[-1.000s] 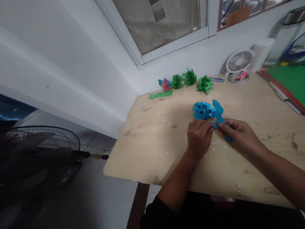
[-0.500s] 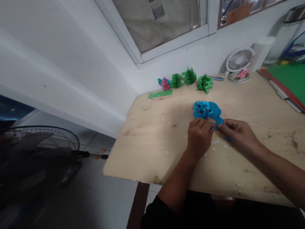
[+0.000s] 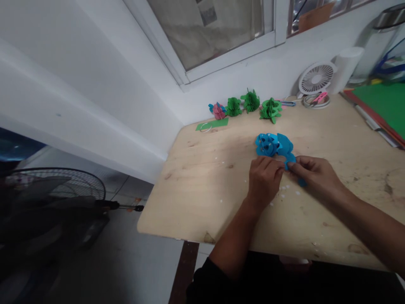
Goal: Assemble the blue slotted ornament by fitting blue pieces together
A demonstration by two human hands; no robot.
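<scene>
Pinching blue paper (image 3: 285, 145) with right hand (image 3: 311, 172); pressing together grip of left hand (image 3: 263, 179) beside paper, cannot tell on what.

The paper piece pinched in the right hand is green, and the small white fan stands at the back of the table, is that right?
Not quite: the paper piece pinched in the right hand is blue, not green, as the head view shows. The small white fan does stand at the back of the table.
</scene>
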